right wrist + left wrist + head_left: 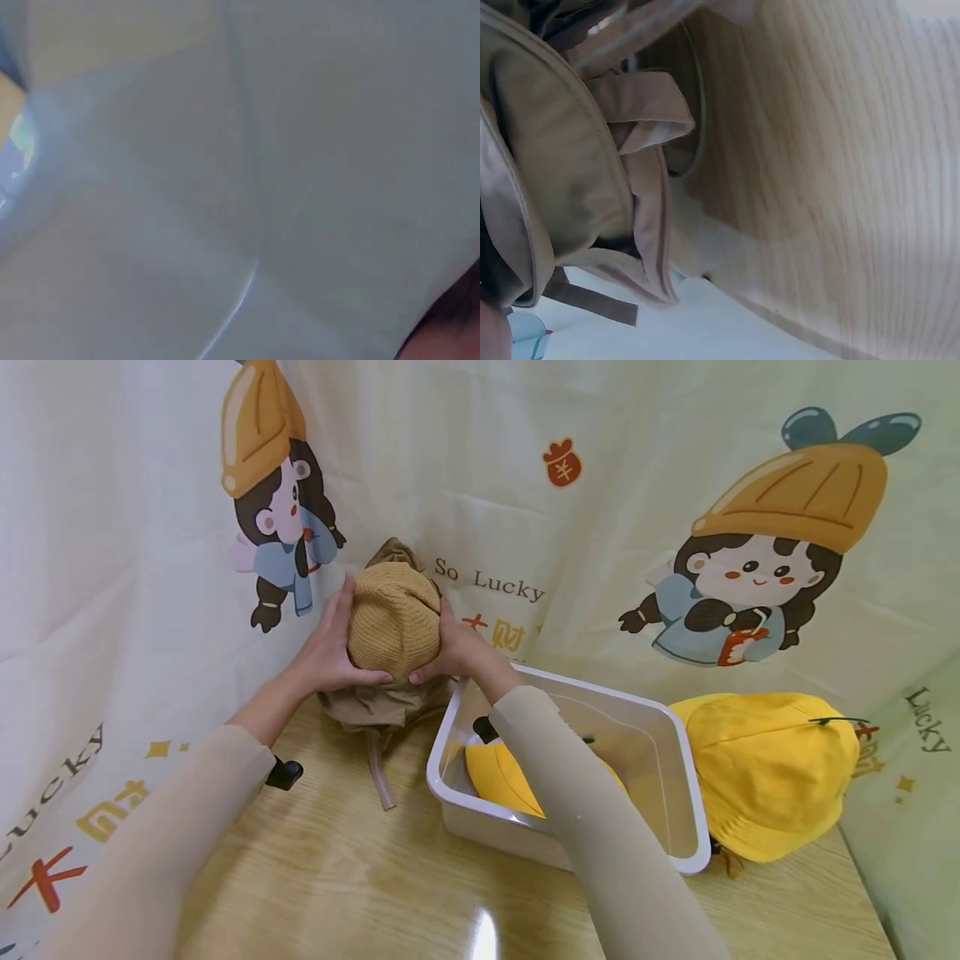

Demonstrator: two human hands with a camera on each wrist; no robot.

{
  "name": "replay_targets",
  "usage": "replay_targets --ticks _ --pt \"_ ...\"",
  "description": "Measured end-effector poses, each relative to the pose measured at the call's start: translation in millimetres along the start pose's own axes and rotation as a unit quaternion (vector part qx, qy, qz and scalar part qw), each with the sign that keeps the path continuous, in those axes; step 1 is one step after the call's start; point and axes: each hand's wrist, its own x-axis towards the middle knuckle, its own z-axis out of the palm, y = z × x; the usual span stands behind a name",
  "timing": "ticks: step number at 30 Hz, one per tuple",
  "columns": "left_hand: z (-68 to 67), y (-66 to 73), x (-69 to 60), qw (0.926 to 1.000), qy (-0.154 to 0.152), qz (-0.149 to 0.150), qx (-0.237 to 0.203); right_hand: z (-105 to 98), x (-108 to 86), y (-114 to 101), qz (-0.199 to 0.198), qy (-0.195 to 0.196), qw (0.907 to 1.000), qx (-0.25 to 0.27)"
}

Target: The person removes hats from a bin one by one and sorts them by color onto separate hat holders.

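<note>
In the head view, a tan knitted hat [393, 618] is held up between both hands, at the back left of the table. My left hand [330, 647] grips its left side, with the thumb along the lower edge. On the other side my right hand [459, 647] grips the hat, its thumb near the left thumb. Behind and below it is a khaki cloth bag [375, 706] with straps, partly hidden by the hat and hands. The left wrist view shows the bag's folds [562, 150] up close.
Right of the bag stands a white plastic bin [562, 847] with a yellow hat [502, 777] inside, partly covered by my right forearm. A yellow bucket hat [772, 768] lies against the bin's right side. A printed curtain [480, 468] hangs behind the wooden table [360, 877].
</note>
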Motion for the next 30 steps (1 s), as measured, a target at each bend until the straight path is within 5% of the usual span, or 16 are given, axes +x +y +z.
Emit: replay_targets --ticks 4,8,12,15,23,30 --pt "0.4 -2.5 4.6 0.9998 -0.011 0.003 0.019 -9 1.9 6 -0.003 -0.022 0.9997 -0.001" --pt "-1.4 10.0 4.1 0.9988 -0.012 -0.027 0.038 -27 1.0 8 -0.055 -0.005 0.997 0.055" --pt "-1.0 30.8 2.9 0.9959 -0.008 -0.064 0.063 -39 1.5 -2 -0.139 0.044 0.9766 0.158" --pt "-1.0 41.7 3.7 0.9925 -0.005 -0.083 0.09 -40 4.4 -15 -0.182 0.055 0.9637 0.187" --pt "-6.2 39.8 4.1 0.9914 -0.014 -0.057 0.117 -42 28.6 -33 -0.163 0.023 0.9829 0.082" --pt "-3.7 30.1 0.6 0.9941 -0.01 -0.044 0.099 -53 49.3 -42 -0.124 -0.032 0.9916 -0.013"
